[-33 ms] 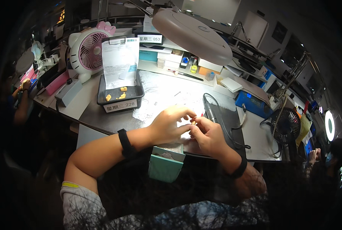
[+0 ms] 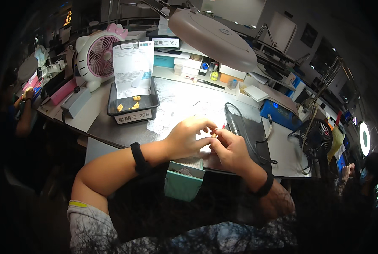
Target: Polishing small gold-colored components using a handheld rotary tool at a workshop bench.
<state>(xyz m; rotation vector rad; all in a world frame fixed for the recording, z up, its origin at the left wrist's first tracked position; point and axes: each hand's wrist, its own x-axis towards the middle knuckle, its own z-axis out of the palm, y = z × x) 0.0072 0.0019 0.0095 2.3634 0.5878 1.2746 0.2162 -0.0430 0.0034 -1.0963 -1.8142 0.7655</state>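
My left hand and my right hand meet over the front of the bench, under the lamp. Between their fingertips is a small gold-coloured piece, pinched from both sides; its exact kind is too small to make out. A thin red tip shows just behind my right fingers, and I cannot tell whether they touch it. To the left stands a black tray holding several small yellow-gold pieces and an upright printed sheet.
A large lamp head hangs over the bench. A green box juts below its front edge. Right of my hands are a looped cable, a blue device and a small black fan. A pink-white fan stands back left.
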